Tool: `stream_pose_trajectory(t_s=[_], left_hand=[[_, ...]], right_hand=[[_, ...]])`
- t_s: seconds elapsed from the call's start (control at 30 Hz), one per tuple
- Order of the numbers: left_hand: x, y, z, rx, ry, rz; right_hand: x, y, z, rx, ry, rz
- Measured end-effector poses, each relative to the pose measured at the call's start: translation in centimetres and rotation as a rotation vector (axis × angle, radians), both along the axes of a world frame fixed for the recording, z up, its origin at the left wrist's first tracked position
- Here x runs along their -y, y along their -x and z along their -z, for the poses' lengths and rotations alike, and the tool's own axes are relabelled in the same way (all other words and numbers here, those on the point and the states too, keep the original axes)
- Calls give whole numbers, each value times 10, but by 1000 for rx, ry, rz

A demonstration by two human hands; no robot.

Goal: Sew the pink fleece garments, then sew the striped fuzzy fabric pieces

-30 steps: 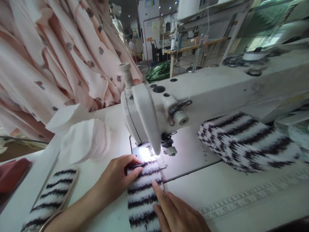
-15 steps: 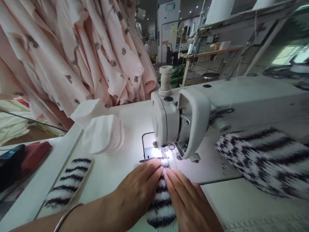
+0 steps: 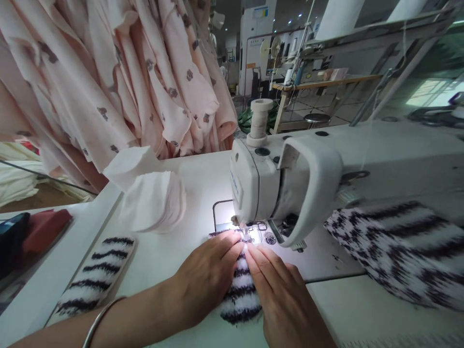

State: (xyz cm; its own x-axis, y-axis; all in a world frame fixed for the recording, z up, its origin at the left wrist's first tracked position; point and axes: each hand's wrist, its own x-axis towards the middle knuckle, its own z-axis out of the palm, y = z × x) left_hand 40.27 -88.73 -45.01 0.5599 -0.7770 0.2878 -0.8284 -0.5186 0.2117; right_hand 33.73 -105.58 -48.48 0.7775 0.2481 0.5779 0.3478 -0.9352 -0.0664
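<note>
Plush striped fabric (image 3: 241, 291) lies beneath and between the left grip (image 3: 209, 273) and right grip (image 3: 278, 282) — fingers pressing down, whether pinching I cannot tell — its far end near the sewing machine (image 3: 326, 154) just ahead, seemingly the stitching step, calling next for steady feeding.

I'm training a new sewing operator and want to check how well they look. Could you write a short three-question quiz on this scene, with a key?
1. What do the left hand and right hand both touch?
2. Fill in: a bracelet circles the ____ arm.
3. True or false: white pieces lie left of the sewing machine.

Key: 1. A striped piece. 2. Left. 3. True.
</note>
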Motion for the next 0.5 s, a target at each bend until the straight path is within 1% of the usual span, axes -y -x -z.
stream_pose_trajectory(t_s=[0.1, 0.2, 0.27, 0.3, 0.37, 0.43, 0.5], left_hand=[[-4, -2, -11, -38, 18, 34], [-13, -2, -31, -152, 62, 31], [-20, -1, -42, -233, 79, 13], [-23, -1, -45, -276, 74, 11], [-26, 0, -45, -351, 47, 26], [-27, 1, -39, -386, 31, 47], [-27, 2, -33, -379, 26, 67]], right_hand=[[13, 0, -5, -97, -67, -86], [29, -3, -20, -241, -209, -241], [37, -5, -30, -329, -256, -348], [39, -6, -33, -354, -259, -386], [40, -7, -34, -367, -221, -399], [37, -8, -33, -348, -150, -378], [32, -9, -30, -317, -113, -360]])
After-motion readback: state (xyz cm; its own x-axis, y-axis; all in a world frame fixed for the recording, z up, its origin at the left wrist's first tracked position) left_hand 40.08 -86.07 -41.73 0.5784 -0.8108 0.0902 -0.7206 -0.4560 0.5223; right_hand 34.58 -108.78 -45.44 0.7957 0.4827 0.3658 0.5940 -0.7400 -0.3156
